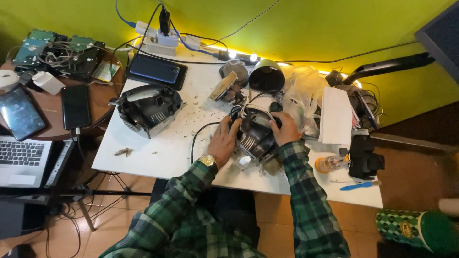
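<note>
A black device part with metal fins (pixel 255 135) lies near the front middle of the white table (pixel 158 153). My left hand (pixel 224 142) grips its left side, a gold watch on the wrist. On the part's right upper edge my right hand (pixel 285 128) holds on. A black cable (pixel 201 131) runs from the part across the table. Both sleeves are green plaid.
A black round housing (pixel 149 110) sits left on the table, debris scattered around it. Dark tablet (pixel 156 70), power strip (pixel 158 43), lamp head (pixel 266 76), plastic bag (pixel 301 91), papers (pixel 334 114), small bottle (pixel 330 164), blue tool (pixel 359 186). A brown side table (pixel 103 98) holds phones and hard drives; laptop (pixel 21 155) at left.
</note>
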